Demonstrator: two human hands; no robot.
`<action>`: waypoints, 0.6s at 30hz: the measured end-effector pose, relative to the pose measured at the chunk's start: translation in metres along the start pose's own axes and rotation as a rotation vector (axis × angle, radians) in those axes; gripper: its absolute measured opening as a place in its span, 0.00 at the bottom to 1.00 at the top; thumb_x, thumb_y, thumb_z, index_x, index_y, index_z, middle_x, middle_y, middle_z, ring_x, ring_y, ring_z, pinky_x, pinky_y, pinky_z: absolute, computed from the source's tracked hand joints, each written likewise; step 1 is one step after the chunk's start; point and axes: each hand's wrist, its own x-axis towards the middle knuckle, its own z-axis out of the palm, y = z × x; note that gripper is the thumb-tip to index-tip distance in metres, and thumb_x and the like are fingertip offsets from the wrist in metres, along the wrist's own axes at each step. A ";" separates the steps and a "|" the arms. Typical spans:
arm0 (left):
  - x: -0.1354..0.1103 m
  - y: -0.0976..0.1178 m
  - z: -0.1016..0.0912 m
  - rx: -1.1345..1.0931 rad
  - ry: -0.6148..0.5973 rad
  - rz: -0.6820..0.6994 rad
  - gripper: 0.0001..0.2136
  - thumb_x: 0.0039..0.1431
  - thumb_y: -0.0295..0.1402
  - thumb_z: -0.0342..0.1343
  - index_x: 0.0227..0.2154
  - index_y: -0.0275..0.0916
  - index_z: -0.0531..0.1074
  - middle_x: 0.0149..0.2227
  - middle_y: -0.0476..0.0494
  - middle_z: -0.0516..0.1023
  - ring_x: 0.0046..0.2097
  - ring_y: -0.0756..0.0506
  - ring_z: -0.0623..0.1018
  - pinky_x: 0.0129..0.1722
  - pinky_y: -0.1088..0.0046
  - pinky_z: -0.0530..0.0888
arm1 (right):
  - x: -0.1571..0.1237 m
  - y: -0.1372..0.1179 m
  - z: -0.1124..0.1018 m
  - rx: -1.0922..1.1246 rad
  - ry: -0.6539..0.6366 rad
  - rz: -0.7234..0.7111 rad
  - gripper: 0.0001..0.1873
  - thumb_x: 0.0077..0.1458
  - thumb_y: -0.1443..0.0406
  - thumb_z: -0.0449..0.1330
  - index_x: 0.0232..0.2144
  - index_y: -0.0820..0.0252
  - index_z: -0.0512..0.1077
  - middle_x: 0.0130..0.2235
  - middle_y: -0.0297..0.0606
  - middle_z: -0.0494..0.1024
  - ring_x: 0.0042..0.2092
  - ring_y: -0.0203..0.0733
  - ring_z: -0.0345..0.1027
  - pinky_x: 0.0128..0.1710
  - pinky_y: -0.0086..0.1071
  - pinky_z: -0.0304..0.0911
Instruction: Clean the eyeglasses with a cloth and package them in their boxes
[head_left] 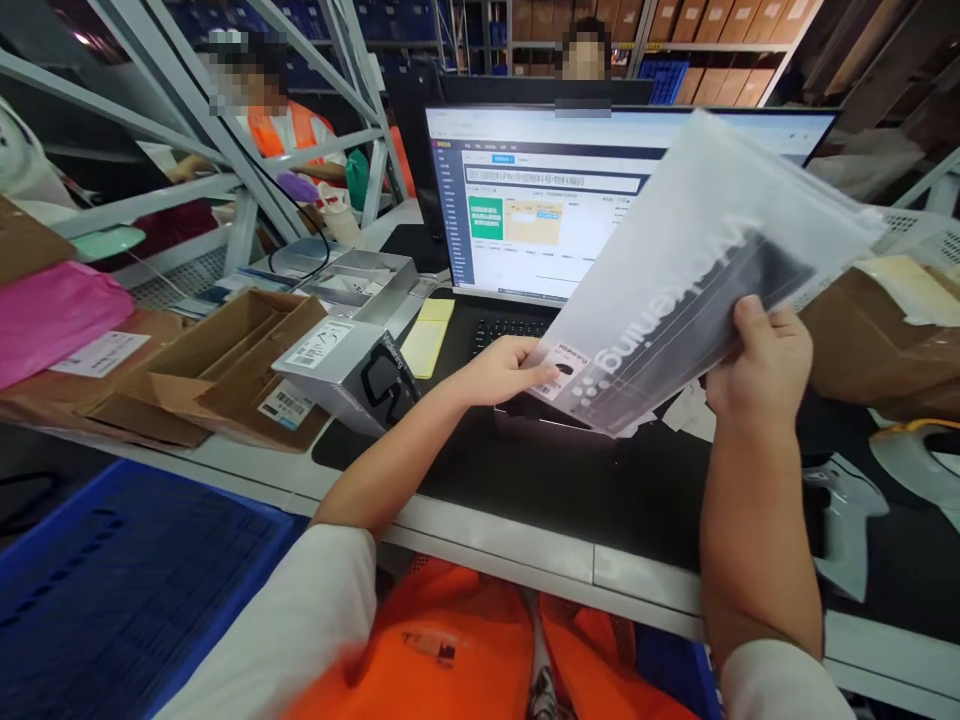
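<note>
Between my two hands a frosted plastic zip bag (675, 250) is held up at a slant, with large white lettering and something dark and flat inside. My left hand (506, 372) grips its lower left corner, thumb next to a small printed label. On the bag's right edge, my right hand (761, 360) is closed with the thumb on top. Behind the bag stands a lit computer monitor (517, 200), partly covered by it. A keyboard (502, 330) shows below the screen, and a yellow notepad (429, 335) lies left of it.
A grey product box (337, 370) and open cardboard cartons (225, 370) stand at the left. Below them is a blue crate (135, 580). At right lie a barcode scanner (847, 520) and a brown carton (885, 340). Two other people are beyond the desk.
</note>
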 end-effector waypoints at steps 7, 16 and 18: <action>0.006 -0.010 -0.004 -0.029 0.174 0.087 0.20 0.59 0.50 0.62 0.36 0.33 0.77 0.27 0.45 0.77 0.26 0.51 0.74 0.29 0.76 0.73 | 0.019 -0.016 -0.021 -0.053 0.104 -0.192 0.06 0.60 0.66 0.64 0.38 0.58 0.81 0.51 0.37 0.80 0.55 0.43 0.75 0.59 0.43 0.70; 0.006 -0.014 -0.023 0.381 0.293 0.153 0.12 0.63 0.39 0.57 0.38 0.36 0.79 0.38 0.43 0.81 0.39 0.47 0.77 0.39 0.72 0.72 | 0.040 -0.058 -0.058 -0.040 0.540 -0.292 0.11 0.61 0.70 0.58 0.37 0.55 0.81 0.68 0.24 0.63 0.64 0.42 0.65 0.51 0.34 0.73; 0.007 -0.013 -0.022 0.438 0.251 0.162 0.12 0.64 0.39 0.56 0.38 0.37 0.79 0.39 0.43 0.81 0.42 0.46 0.77 0.42 0.72 0.72 | 0.045 -0.059 -0.063 -0.052 0.485 -0.331 0.09 0.58 0.71 0.59 0.34 0.57 0.80 0.62 0.27 0.72 0.62 0.39 0.68 0.49 0.30 0.71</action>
